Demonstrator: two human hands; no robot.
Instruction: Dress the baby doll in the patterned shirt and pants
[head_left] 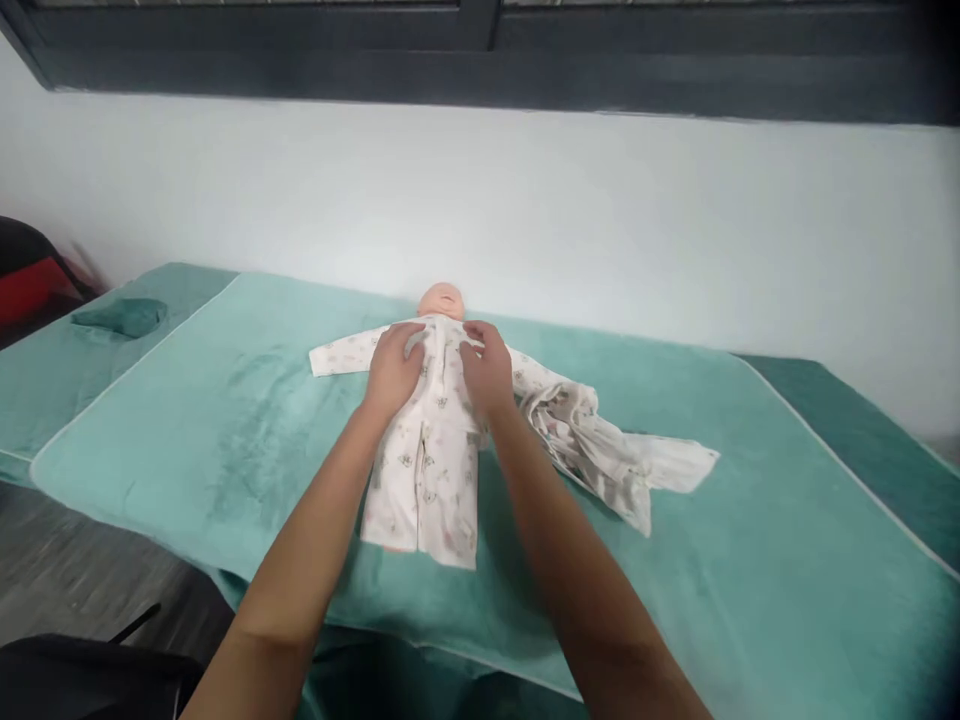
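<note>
A baby doll (442, 299) lies on its back, its head toward the wall. It is dressed in a white, small-print baby top (439, 385) with long sleeves, and matching trousers (424, 490) cover its legs. My left hand (395, 370) rests on the top's chest on the left side, thumb apart from curved fingers. On the chest's other side my right hand (487, 368) touches the cloth, also with thumb and fingers apart. The fingertips are partly hidden. A crumpled, similarly printed garment (600, 445) lies beside the doll, overlapping the right sleeve's end.
A green velvety cover (262, 440) with pale piping spreads under the doll. A small green cushion-like piece (124, 316) lies at the far left, near a black and red object (34, 280). Behind stands a white wall (480, 200) below a dark window frame (375, 60).
</note>
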